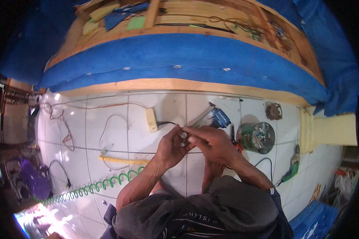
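Note:
Small shiny round metal pieces (183, 136), shaped like upholstery buttons, lie at the fingers of my left hand (169, 149), which is cupped around them in front of my lap. My right hand (213, 141) comes in from the right, with its thumb and forefinger closed at the left fingertips. Whatever sits in that pinch is too small and covered to make out. Ahead of the hands stands a wooden frame (159, 85) with blue fabric (155, 53) drawn over its rail. A row of shiny round buttons (177, 67) runs along the fabric.
A green can (245, 137) of metal bits and a green drill (294, 165) are on the right. Beyond my hands lie a cream power strip (151, 119) and a blue object (220, 118). At left are a green coiled hose (103, 184) and a yellow strip (121, 160).

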A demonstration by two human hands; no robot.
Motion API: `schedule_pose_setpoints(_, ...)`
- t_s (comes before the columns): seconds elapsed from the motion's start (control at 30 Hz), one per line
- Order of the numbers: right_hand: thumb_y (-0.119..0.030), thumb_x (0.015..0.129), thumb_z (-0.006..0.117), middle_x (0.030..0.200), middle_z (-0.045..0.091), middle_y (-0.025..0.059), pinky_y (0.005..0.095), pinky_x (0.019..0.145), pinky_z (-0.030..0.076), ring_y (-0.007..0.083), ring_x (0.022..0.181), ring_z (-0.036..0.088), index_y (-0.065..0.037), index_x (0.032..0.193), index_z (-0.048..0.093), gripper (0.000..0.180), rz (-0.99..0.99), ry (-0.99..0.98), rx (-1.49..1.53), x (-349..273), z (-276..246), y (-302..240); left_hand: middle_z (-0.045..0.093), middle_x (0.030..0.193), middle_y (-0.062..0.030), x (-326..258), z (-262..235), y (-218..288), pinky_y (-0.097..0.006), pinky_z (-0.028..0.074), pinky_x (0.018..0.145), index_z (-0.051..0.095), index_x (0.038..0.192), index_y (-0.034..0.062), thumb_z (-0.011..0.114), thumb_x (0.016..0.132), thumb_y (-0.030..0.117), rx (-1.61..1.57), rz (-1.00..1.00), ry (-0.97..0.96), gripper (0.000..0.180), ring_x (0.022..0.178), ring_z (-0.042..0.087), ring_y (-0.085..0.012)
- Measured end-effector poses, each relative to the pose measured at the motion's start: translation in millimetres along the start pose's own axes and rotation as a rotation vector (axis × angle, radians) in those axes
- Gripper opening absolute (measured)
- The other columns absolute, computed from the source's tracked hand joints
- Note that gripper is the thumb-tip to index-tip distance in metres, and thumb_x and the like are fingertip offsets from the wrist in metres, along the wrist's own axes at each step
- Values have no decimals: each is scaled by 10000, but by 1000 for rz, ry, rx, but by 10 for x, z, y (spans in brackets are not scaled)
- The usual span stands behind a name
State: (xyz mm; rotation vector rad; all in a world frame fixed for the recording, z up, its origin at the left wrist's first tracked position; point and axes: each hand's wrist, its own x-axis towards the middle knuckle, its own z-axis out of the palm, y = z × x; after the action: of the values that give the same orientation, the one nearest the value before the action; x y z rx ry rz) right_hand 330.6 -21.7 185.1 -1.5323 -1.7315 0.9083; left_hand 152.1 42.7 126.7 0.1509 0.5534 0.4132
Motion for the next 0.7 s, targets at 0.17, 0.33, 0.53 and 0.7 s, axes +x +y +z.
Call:
schedule_pose_setpoints(0.17,29,955,469,1087,666,173,431,817,549,342,892,688,-53,1451,454,503,48,30,97,115,-93,74,612,1311,-181,-232,-106,80,-397,473,993,508,1357,-19,442,1085,295,52,151,51,420,1118,598,-269)
schedule_pose_setpoints(0.33,56,960,451,1072,669,163,411,725,564,278,843,709,-31,1363,452,412,51,-6,68,160,-7,41,628,1301,-192,-280,-132,110,-404,474,947,504,1328,38,492,1074,223,126,168,68,315,1031,613,-250)
schedule_pose_setpoints(0.53,-24,951,634,938,716,123,346,594,546,247,741,718,-16,1157,593,210,222,105,241,81,143,-23,660,1133,-128,-251,-216,71,-360,471,819,591,1200,76,571,1048,212,170,243,14,206,901,608,-189)
schedule_pose_setpoints(0.7,-108,948,687,894,729,143,356,659,549,274,763,720,-24,1155,683,224,62,161,80,90,204,-24,648,978,-51,-271,-219,124,-311,456,724,646,1116,73,638,1010,186,76,214,71,155,786,563,-153)
